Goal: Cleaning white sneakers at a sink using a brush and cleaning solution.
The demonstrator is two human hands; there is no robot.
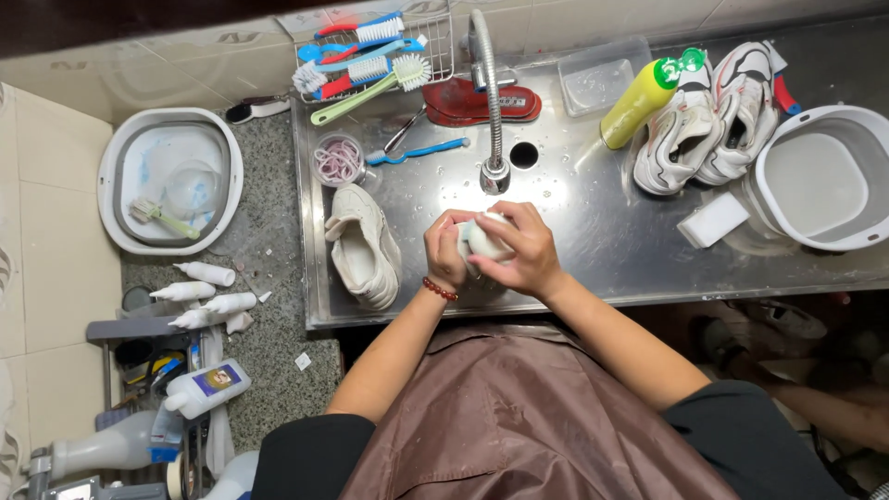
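Both my hands meet over the steel sink (593, 250), just below the faucet head (494, 174). My left hand (444, 250) and my right hand (523, 250) are wrapped around a small white object (483, 241), mostly hidden by my fingers; it may be the toe of a shoe. A red bead bracelet (440, 290) is on my left wrist. A white sneaker (364, 245) lies on its side in the sink, just left of my left hand.
A pair of white sneakers (708, 116) and a yellow-green bottle (639, 102) lie at the sink's back right, by a white sponge block (711, 220) and a grey basin (820, 176). Brushes (366, 60) fill a wire rack. A basin (171, 181) and white bottles (204, 294) sit on the left counter.
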